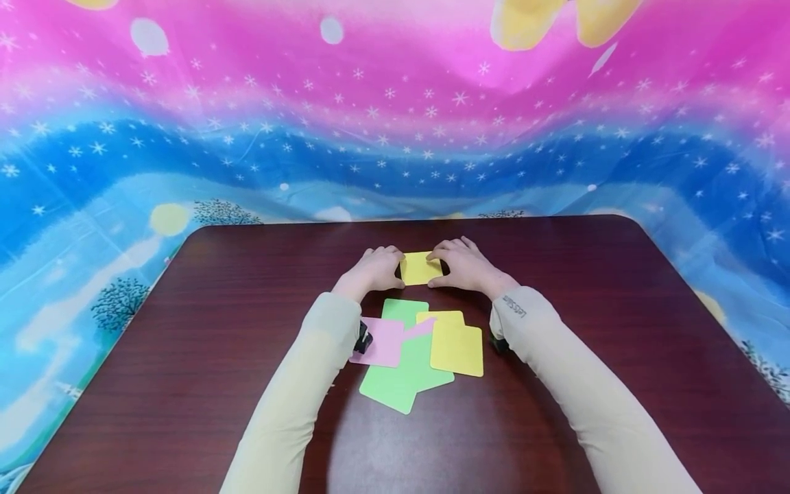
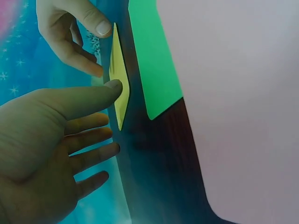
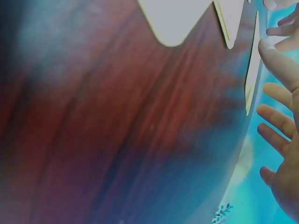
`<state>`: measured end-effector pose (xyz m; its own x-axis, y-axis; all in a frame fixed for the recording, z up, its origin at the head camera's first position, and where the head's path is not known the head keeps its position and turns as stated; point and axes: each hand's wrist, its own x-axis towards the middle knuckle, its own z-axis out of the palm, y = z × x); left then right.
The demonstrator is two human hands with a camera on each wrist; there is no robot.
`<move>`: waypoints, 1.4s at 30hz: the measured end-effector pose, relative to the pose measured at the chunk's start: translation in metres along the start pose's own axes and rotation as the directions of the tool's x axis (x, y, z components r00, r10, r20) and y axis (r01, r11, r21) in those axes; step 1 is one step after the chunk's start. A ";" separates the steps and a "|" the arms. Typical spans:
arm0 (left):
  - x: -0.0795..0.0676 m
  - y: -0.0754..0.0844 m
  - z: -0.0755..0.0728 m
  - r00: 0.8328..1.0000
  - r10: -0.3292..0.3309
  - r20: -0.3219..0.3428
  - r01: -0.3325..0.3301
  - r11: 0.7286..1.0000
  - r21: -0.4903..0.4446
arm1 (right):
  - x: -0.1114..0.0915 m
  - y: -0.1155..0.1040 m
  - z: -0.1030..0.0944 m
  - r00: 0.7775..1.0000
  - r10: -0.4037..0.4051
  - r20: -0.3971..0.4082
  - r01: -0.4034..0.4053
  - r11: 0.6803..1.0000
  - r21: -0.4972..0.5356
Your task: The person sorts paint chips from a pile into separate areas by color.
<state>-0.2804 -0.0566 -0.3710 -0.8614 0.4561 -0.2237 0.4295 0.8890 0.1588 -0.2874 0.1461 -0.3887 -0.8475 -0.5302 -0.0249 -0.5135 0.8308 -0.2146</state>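
Observation:
A yellow paper square (image 1: 422,268) lies toward the far side of the table, between both hands. My left hand (image 1: 378,269) is at its left end, fingertips by the far corner and thumb by the near one. In the left wrist view, that hand's thumb (image 2: 91,98) overlaps the yellow paper (image 2: 120,88), with the other fingers extended and spread apart. At the right end is my right hand (image 1: 464,266), its index fingertip over the far corner and its thumb by the near corner. The right wrist view shows the right hand's fingers (image 3: 279,119) loosely spread beside the paper.
Closer in lie overlapping paper squares: green sheets (image 1: 398,384), a pink one (image 1: 385,341) partly under the left wrist's camera, and yellow ones (image 1: 457,351). A pink strip (image 1: 420,329) crosses the green. The dark wooden table (image 1: 247,295) ends at a patterned cloth backdrop (image 1: 395,158).

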 end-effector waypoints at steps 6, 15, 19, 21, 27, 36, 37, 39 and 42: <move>-0.006 0.004 -0.001 1.000 0.019 -0.015 -0.019 1.000 0.024 | -0.011 -0.003 -0.005 0.998 -0.051 -0.021 0.050 0.997 -0.052; -0.012 0.015 -0.007 0.998 0.050 -0.033 -0.047 0.995 0.089 | -0.030 -0.007 -0.010 0.997 -0.079 -0.013 0.078 0.994 -0.075; -0.015 0.021 -0.004 0.996 0.081 -0.032 -0.077 0.992 0.100 | -0.040 -0.006 -0.009 0.996 -0.083 -0.021 0.081 0.994 -0.077; -0.016 0.023 -0.002 0.995 0.097 -0.029 -0.093 0.990 0.108 | -0.044 -0.005 -0.009 0.995 -0.092 -0.026 0.090 0.993 -0.083; -0.021 0.030 0.002 0.990 0.137 -0.034 -0.132 0.985 0.111 | -0.058 -0.004 -0.010 0.990 -0.126 -0.064 0.120 0.989 -0.086; -0.036 0.037 0.006 0.985 0.170 -0.009 -0.168 0.981 0.100 | -0.081 -0.001 -0.012 0.985 -0.149 -0.089 0.140 0.985 -0.098; -0.038 0.037 0.006 0.985 0.171 -0.007 -0.169 0.981 0.094 | -0.083 -0.001 -0.012 0.984 -0.151 -0.090 0.142 0.985 -0.098; -0.040 0.037 0.007 0.985 0.171 -0.011 -0.170 0.982 0.085 | -0.089 0.000 -0.012 0.984 -0.154 -0.091 0.145 0.985 -0.098; -0.044 0.038 0.009 0.983 0.184 -0.018 -0.182 0.979 0.086 | -0.096 0.001 -0.011 0.983 -0.158 -0.091 0.148 0.983 -0.107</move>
<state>-0.2241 -0.0424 -0.3641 -0.7723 0.6113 -0.1729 0.6009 0.7912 0.1133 -0.2079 0.1999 -0.3760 -0.7645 -0.6371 0.0986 -0.6446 0.7566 -0.1098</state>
